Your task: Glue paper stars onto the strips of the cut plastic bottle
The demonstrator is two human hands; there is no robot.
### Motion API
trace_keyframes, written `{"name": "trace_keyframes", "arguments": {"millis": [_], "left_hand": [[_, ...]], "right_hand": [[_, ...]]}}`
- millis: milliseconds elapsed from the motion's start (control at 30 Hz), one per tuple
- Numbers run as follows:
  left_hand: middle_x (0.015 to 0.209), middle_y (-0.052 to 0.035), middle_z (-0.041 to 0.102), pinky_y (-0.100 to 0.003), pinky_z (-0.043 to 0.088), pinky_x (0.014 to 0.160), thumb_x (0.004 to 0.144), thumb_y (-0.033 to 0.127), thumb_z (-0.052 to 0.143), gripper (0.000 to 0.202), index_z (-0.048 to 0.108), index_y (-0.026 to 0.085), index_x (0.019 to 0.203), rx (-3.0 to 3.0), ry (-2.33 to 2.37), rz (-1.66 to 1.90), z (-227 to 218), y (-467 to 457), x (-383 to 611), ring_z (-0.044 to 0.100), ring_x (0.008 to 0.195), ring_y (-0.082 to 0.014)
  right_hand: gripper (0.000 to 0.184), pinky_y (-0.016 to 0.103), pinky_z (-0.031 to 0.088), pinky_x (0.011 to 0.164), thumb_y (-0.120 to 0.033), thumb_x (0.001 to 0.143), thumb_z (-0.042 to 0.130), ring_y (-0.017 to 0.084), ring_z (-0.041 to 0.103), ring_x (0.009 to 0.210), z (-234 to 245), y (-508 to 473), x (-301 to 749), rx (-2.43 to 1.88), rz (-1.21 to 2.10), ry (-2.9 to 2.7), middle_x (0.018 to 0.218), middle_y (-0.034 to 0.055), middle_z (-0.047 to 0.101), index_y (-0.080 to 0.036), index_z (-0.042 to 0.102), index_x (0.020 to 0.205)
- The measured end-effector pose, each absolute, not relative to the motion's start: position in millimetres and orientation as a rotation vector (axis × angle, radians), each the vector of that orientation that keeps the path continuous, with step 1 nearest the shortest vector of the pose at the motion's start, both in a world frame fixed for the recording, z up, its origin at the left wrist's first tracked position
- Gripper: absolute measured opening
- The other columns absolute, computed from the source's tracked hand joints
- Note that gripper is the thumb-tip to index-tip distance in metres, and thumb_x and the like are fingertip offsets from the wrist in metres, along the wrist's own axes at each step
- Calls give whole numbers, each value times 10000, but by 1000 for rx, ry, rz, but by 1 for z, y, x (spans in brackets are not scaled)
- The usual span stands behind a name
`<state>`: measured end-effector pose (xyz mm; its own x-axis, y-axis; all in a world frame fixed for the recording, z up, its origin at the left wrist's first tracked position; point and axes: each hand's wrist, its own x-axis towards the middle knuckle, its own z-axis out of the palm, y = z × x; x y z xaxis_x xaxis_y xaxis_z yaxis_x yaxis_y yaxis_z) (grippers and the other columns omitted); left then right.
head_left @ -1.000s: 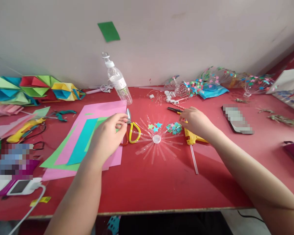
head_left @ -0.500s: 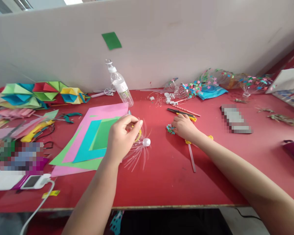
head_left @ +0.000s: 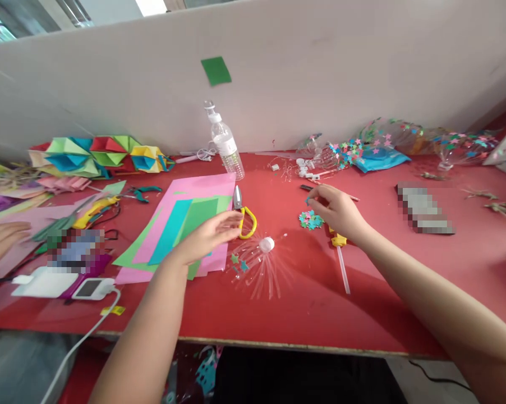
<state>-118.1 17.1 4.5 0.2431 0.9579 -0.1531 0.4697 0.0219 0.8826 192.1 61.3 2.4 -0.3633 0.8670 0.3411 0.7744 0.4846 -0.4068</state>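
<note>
My left hand (head_left: 208,238) is held beside yellow-handled scissors (head_left: 248,223), its fingers loosely stretched out and holding nothing. In front of it lies a clear plastic bottle top cut into thin strips (head_left: 272,275), with a white cap (head_left: 267,244) and a few coloured stars (head_left: 243,265) on its strips. My right hand (head_left: 336,209) is pinched above a small pile of paper stars (head_left: 311,220). A tiny blue star (head_left: 308,201) shows at its fingertips. Under the right forearm is a yellow glue gun (head_left: 339,240), partly hidden, with a clear glue stick (head_left: 343,269).
Coloured paper sheets (head_left: 152,235) lie at left. A clear bottle (head_left: 226,148) stands by the wall. Star-covered plastic pieces (head_left: 348,152) and a blue packet (head_left: 381,159) are at back right; a blurred-out slab (head_left: 425,209) is at right. Another person's hand (head_left: 4,241) rests far left.
The view has turned left. My left hand has gone from a pinch over the strips to loosely open. My right hand has lifted off the star pile, uncovering it.
</note>
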Motion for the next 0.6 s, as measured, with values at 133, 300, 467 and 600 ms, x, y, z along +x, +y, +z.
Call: {"name": "trace_keyframes", "arguments": {"millis": [133, 300, 467, 600], "left_hand": [[1224, -99, 649, -376, 489, 983, 805, 418, 659, 388, 611, 216, 1133, 1588, 1222, 632, -10, 21, -107, 604, 1166, -230], [840, -56, 694, -291, 541, 726, 783, 352, 654, 195, 645, 167, 844, 1614, 1277, 683, -16, 31, -95, 672, 815, -171], [708, -34, 676, -198, 428, 484, 764, 268, 613, 113, 581, 167, 724, 1455, 1405, 683, -5, 42, -85, 641, 588, -122], [661, -22, 675, -196, 374, 426, 756, 238, 593, 89, 575, 168, 706, 1440, 1489, 706, -3, 58, -76, 605, 490, -107]], "right_hand": [[160, 225, 394, 610, -277, 927, 455, 113, 555, 643, 39, 17, 180, -970, 802, -2244, 747, -6, 615, -205, 597, 932], [152, 241, 275, 540, -223, 931, 445, 100, 448, 537, 39, -3, 165, -887, 741, -2718, 638, -27, 553, -212, 585, 872], [115, 235, 311, 585, -209, 869, 486, 111, 497, 616, 16, 34, 172, -1113, 748, -2478, 704, -13, 587, -202, 577, 801], [115, 240, 384, 636, -256, 849, 496, 126, 546, 671, -1, 65, 185, -1133, 872, -2364, 766, -7, 629, -204, 592, 813]]}}
